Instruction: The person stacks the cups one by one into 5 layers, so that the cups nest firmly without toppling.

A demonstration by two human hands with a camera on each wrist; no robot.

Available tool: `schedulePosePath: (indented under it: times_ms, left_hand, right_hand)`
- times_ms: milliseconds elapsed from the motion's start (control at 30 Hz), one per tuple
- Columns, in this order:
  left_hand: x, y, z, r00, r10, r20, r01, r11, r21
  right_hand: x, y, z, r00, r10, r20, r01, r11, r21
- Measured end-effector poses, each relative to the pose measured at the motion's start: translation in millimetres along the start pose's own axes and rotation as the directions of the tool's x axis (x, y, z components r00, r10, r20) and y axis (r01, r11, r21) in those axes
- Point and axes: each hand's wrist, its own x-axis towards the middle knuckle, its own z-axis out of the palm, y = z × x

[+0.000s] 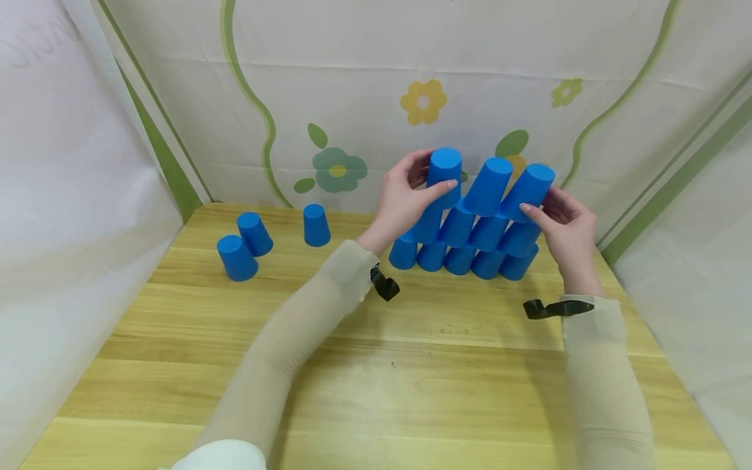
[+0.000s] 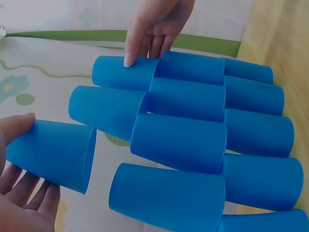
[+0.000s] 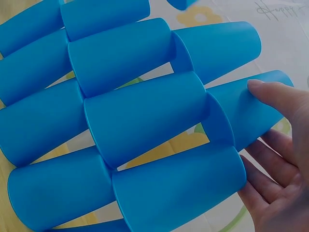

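Upside-down blue plastic cups stand as a stacked wall, with several in the bottom row (image 1: 459, 260) and several in the row above (image 1: 457, 227). My left hand (image 1: 404, 199) holds a blue cup (image 1: 444, 171) between thumb and fingers over the wall's left end. The left wrist view shows this cup (image 2: 53, 152) apart from the cups below it. With thumb in front and fingers behind, my right hand (image 1: 568, 228) grips the top row's rightmost cup (image 1: 531, 186), which sits on the second row. A further top-row cup (image 1: 491, 186) stands between the two.
Three more blue cups stand upside down on the wooden table (image 1: 376, 391) at the left: a pair (image 1: 237, 259) close together and a single cup (image 1: 316, 226). A white curtain (image 1: 352, 98) with printed flowers rises behind the stack.
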Motion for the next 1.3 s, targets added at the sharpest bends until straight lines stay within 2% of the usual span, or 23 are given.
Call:
schedulePosePath:
  times_ms: [167, 367, 500, 833, 1067, 1300]
  left_hand:
    - [14.4, -2.0, 10.2, 0.999, -0.029, 0.025, 0.028, 0.999, 0.028]
    - [22.2, -9.4, 16.8, 0.994, -0.089, 0.059, 0.083, 0.992, 0.09]
    - [25.3, -12.5, 18.5, 0.99, -0.119, 0.073, 0.111, 0.988, 0.11]
    - [24.0, -19.6, 18.9, 0.989, -0.125, 0.084, 0.118, 0.99, 0.078]
    - [14.7, -19.3, 5.1, 0.997, -0.062, 0.036, 0.062, 0.998, 0.011]
    - [-2.2, -17.2, -25.7, 1.0, -0.003, -0.028, 0.004, 1.0, 0.03]
  right_hand:
    - [0.7, 0.7, 0.3, 1.0, -0.01, -0.001, 0.01, 1.0, 0.011]
    - [-1.1, 0.6, -0.4, 1.0, -0.01, -0.005, 0.01, 1.0, 0.012]
    - [-1.0, 0.5, -1.2, 1.0, -0.011, -0.006, 0.011, 1.0, 0.008]
    - [-2.0, 1.3, -2.2, 1.0, -0.013, -0.014, 0.013, 1.0, 0.01]
    - [-5.3, -7.5, -7.1, 1.0, -0.014, -0.023, 0.015, 1.0, 0.018]
    - [-15.2, -21.3, -10.9, 0.998, -0.047, -0.04, 0.048, 0.998, 0.043]
